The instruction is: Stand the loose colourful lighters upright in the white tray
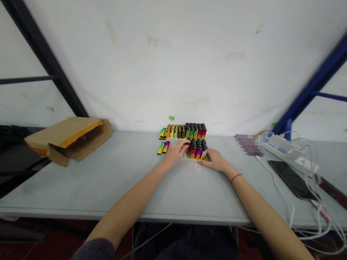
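A front block of upright lighters point(198, 149) with black tops and red, pink and yellow bodies stands on the table between my hands. My left hand point(176, 150) is at the block's left side, its thumb and fingertips closed around a red lighter point(188, 149) there, partly hidden by the fingers. Against the block's right side rests my right hand point(218, 161), thumb and fingers apart, the thumb along the front base. Behind stands another block of lighters point(195, 131), with a row of yellow-orange lighters point(175, 131) to its left. Two loose lighters point(163, 147) lie left of my left hand.
More lighters point(162, 133) lie by the wall. An open cardboard box point(72, 135) lies on the left of the grey table point(116, 189). On the right are a phone point(292, 180), a white power strip point(290, 152), tangled cables and a partly blurred purple item point(249, 145).
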Action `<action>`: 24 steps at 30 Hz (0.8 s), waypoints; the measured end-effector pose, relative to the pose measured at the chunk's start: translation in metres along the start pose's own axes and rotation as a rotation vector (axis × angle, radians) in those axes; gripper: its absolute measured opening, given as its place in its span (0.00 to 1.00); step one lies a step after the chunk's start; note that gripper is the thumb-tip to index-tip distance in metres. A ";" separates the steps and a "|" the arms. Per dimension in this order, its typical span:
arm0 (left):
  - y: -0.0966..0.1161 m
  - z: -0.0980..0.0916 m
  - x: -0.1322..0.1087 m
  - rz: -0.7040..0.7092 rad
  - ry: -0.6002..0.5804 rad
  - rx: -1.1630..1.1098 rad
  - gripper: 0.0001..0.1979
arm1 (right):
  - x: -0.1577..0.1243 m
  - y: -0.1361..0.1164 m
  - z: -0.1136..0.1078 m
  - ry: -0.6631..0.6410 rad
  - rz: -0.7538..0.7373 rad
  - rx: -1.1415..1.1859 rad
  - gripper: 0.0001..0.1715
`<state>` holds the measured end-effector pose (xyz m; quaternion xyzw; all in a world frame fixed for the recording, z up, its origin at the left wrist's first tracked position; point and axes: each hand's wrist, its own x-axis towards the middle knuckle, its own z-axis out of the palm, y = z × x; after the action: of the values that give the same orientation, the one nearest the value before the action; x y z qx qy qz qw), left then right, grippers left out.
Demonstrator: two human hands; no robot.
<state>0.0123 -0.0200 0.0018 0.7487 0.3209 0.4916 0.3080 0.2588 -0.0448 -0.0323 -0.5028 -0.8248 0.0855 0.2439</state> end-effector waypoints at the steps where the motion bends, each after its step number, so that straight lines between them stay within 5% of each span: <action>1: 0.000 0.000 0.000 0.017 -0.001 0.017 0.09 | 0.000 0.000 0.000 0.003 -0.001 0.002 0.31; 14: -0.006 -0.001 0.001 0.268 -0.048 0.499 0.13 | -0.001 0.003 0.002 0.015 -0.007 -0.006 0.31; 20: -0.003 -0.031 0.005 -0.216 0.163 0.991 0.18 | -0.001 0.000 0.001 0.009 0.001 -0.021 0.30; 24: -0.009 -0.048 0.004 -0.373 0.030 1.142 0.19 | -0.001 -0.001 -0.001 0.004 -0.004 -0.024 0.29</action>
<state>-0.0328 -0.0043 0.0122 0.7196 0.6647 0.1897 -0.0664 0.2587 -0.0458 -0.0317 -0.5044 -0.8262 0.0740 0.2397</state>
